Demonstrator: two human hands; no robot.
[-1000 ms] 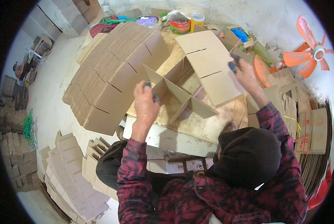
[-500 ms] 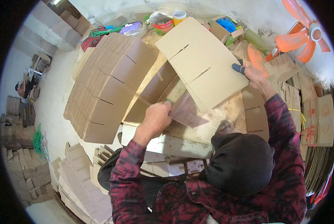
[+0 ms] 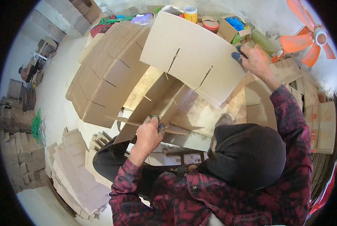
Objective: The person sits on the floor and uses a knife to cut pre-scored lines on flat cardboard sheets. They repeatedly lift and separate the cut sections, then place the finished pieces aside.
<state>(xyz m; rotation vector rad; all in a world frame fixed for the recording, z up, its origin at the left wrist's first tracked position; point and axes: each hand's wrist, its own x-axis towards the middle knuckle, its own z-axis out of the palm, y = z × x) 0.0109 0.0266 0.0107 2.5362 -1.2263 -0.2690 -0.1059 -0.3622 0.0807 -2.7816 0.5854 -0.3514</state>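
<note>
My right hand [image 3: 256,63], with dark coverings on some fingers, grips the right edge of a few slotted cardboard sheets [image 3: 191,56]. They are layered together and held tilted, two slits running up from their lower edge. Below and left of them stand long cardboard partition panels [image 3: 147,100], set on edge with small tabs sticking up. My left hand [image 3: 149,135] is closed at the near end of these panels, fingers round a narrow cardboard crosspiece [image 3: 125,120] that runs across them. The hanging sheets hide the panels' far ends.
A tall stack of slotted cardboard [image 3: 108,75] stands left; more cardboard [image 3: 78,169] lies lower left. Behind are a yellow cup [image 3: 190,15] and a box with blue plastic [image 3: 234,26]. An orange fan [image 3: 308,35] is at right. Another person [image 3: 26,73] sits far left.
The sheets in my right hand have swung left and flatter. My left hand has moved down and left and now grips a crosspiece, and the upright panels have shifted toward me.
</note>
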